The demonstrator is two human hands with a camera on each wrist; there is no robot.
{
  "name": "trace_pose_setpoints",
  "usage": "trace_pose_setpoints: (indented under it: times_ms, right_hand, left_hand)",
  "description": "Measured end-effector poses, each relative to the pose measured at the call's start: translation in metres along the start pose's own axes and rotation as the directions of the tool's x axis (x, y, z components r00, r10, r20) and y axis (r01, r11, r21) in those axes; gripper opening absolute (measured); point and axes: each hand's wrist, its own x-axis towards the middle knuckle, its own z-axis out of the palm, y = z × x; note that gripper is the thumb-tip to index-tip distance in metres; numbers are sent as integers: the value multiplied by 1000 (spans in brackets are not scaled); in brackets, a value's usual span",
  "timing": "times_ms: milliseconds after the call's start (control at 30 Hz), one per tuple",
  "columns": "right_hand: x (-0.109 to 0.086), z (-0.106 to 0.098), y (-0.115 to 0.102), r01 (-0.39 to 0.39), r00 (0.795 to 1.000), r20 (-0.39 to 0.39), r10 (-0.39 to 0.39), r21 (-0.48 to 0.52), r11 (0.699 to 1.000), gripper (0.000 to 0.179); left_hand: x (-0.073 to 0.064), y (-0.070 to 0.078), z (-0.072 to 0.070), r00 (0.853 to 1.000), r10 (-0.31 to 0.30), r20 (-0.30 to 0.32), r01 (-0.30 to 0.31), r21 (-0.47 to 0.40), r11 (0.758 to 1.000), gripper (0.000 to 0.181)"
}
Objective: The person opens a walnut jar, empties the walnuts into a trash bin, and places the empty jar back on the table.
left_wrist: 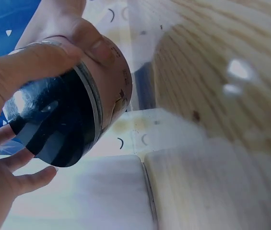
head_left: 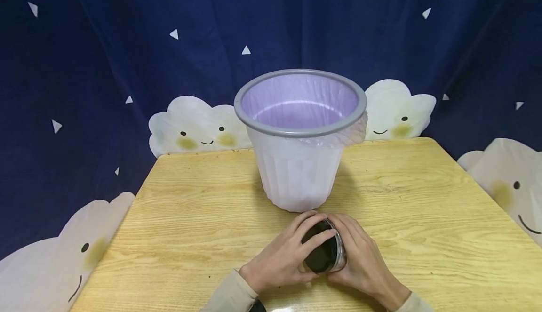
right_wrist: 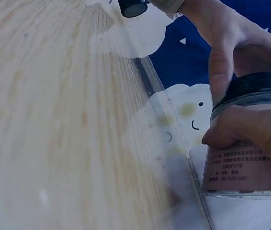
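Observation:
Between both hands is a clear jar (right_wrist: 243, 167) with a black lid (head_left: 320, 254) and a pinkish printed label. In the head view the jar is tilted, its lid turned toward the left hand. My left hand (head_left: 285, 251) grips the lid, with fingers over its top and thumb at its near side. My right hand (head_left: 360, 255) holds the jar's body from the right, its thumb across the label in the right wrist view. The left wrist view shows the glossy lid (left_wrist: 53, 120) close up beside the left fingers. The jar's contents are hidden by the label.
A white waste bin (head_left: 298, 175) with a grey rim and a purplish plastic liner stands on the wooden table (head_left: 203, 208), just beyond the hands. Behind the table hangs a dark blue curtain (head_left: 127, 34) with white triangles and smiling clouds.

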Motion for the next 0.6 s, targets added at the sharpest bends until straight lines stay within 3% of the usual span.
trace_pose_setpoints:
  times_ms: [100,333,600]
  right_hand:
    - [0,0,0,-2,1000,4,2,2,1000,115]
    - [0,0,-1,-8,1000,17,8,4,1000,117]
    - [0,0,-1,-4,1000,15,4,13,1000,118]
  left_hand:
    - [0,0,0,1000,22,-3,-22,12,1000,97]
    - [-1,1,-1,999,-48,13,49,-18,999,97]
    - [-1,0,0,999,-33,29,34,-28,999,99]
